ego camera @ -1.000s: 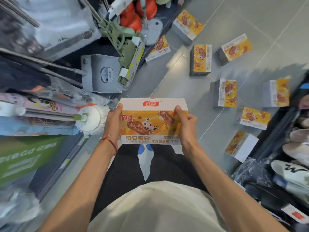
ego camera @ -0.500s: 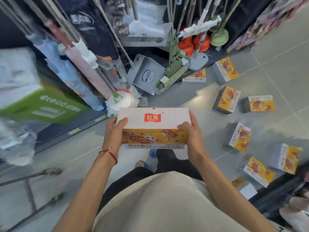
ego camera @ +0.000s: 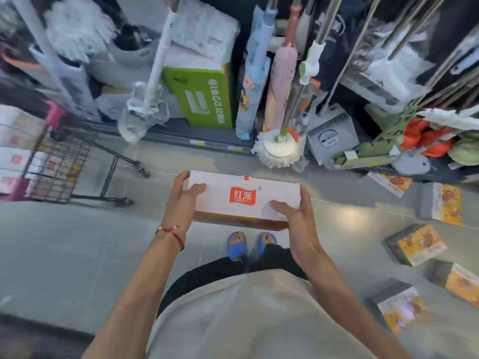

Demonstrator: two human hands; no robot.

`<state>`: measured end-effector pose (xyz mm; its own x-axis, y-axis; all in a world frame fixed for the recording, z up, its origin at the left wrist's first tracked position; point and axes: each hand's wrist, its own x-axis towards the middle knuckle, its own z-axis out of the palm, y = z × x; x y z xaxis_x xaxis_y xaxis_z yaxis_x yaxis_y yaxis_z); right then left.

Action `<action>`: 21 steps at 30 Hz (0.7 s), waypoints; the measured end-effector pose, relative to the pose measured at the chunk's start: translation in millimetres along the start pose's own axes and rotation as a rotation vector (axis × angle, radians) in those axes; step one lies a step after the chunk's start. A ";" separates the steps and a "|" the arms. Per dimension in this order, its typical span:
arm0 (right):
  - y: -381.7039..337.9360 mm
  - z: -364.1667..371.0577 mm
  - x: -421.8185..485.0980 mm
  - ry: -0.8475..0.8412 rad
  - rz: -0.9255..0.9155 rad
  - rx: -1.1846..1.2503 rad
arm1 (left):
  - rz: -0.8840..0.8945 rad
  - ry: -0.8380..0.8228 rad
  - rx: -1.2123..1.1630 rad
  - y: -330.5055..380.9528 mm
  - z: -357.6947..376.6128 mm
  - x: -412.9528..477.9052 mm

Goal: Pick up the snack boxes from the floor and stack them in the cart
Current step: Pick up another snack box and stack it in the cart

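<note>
Gripping a snack box point(ego camera: 243, 198) by its ends with left hand point(ego camera: 181, 198) and right hand point(ego camera: 295, 218), mid-carry above the floor point(ego camera: 64, 242), likely needing a swing left toward the cart point(ego camera: 59, 164), well apart, for stacking.

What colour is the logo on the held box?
Red with white characters, on the white top of the snack box; head view.

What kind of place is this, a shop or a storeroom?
Most likely a shop aisle for household goods: wrapped mops and umbrellas stand along a low shelf with price tags on its edge, and a wire shopping cart holds stacked boxes.
</note>
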<state>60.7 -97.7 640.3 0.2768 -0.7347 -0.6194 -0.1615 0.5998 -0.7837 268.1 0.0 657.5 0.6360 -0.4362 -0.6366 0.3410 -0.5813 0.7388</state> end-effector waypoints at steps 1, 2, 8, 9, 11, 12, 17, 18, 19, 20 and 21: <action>0.8 5.7 -1.2 -0.041 0.000 -0.023 | -0.002 0.039 -0.003 -6.5 -8.4 -7.2; 1.0 10.6 -2.5 -0.078 0.000 -0.045 | 0.003 0.079 -0.008 -12.3 -14.8 -15.0; 9.8 32.4 -4.1 -0.291 0.009 -0.163 | -0.019 0.355 -0.041 -52.4 -38.4 -55.9; 10.8 37.4 -4.2 -0.320 0.015 -0.176 | -0.022 0.397 -0.054 -58.7 -42.7 -62.7; 10.6 49.6 -6.2 -0.377 0.010 -0.218 | -0.034 0.462 -0.096 -70.3 -52.9 -73.4; 11.0 55.8 -8.4 -0.408 0.005 -0.245 | -0.041 0.484 -0.119 -74.7 -57.9 -78.6; 15.4 99.2 -31.1 -0.556 -0.081 -0.416 | -0.064 0.619 -0.297 -100.9 -92.9 -100.6; 17.2 110.3 -35.3 -0.580 -0.104 -0.453 | -0.071 0.644 -0.334 -104.2 -101.8 -102.9; 19.6 121.8 -39.0 -0.606 -0.119 -0.487 | -0.079 0.663 -0.365 -107.5 -111.2 -104.8; 21.2 134.0 -44.9 -0.634 -0.134 -0.514 | -0.083 0.681 -0.386 -112.3 -121.7 -105.7; 24.9 146.7 -50.0 -0.652 -0.145 -0.532 | -0.083 0.693 -0.399 -117.3 -133.3 -106.2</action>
<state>181.8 0.4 658.7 0.7928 -0.3657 -0.4876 -0.4601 0.1655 -0.8723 252.8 206.0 667.9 0.8379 0.1997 -0.5079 0.5447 -0.2463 0.8017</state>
